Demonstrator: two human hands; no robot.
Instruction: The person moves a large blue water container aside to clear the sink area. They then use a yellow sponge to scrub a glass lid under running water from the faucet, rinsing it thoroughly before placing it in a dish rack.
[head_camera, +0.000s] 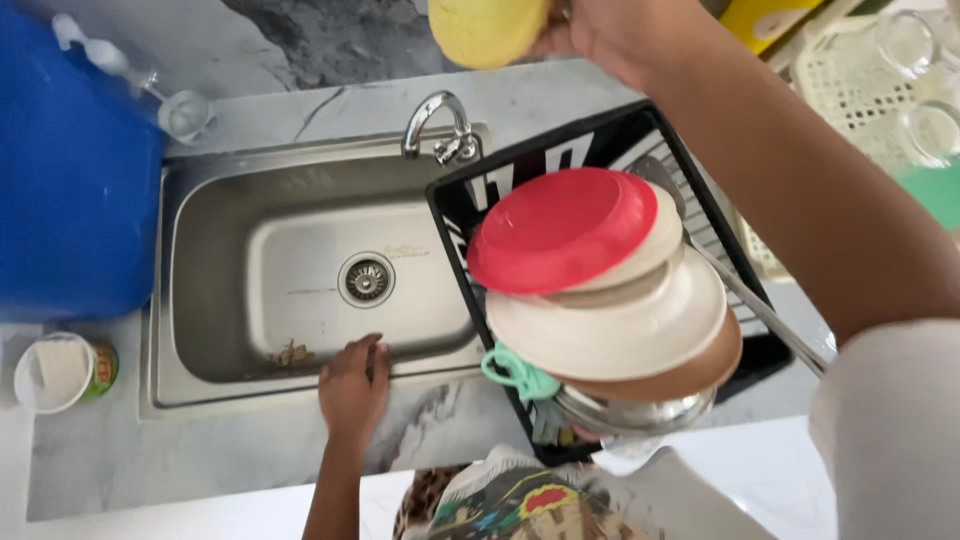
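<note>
My right hand (610, 30) is raised at the top of the view, shut on a rounded yellow sponge-like object (487, 28) above the tap (440, 125). My left hand (352, 385) rests on the front rim of the steel sink (200, 300), fingers curled over the edge and holding nothing. Beside it, a black dish rack (455, 215) carries a tilted stack: a red plate (555, 230) on top, cream plates (620, 325), a brown bowl (690, 375) and a steel bowl (630, 410). A teal looped item (515, 372) hangs at the stack's left.
Food scraps (290, 352) lie in the sink near the drain (366, 279). A big blue container (70, 170) stands left, with a clear pump bottle (150, 90) behind it and a white cup (55, 372) in front. A white basket with glasses (860, 80) sits at the back right.
</note>
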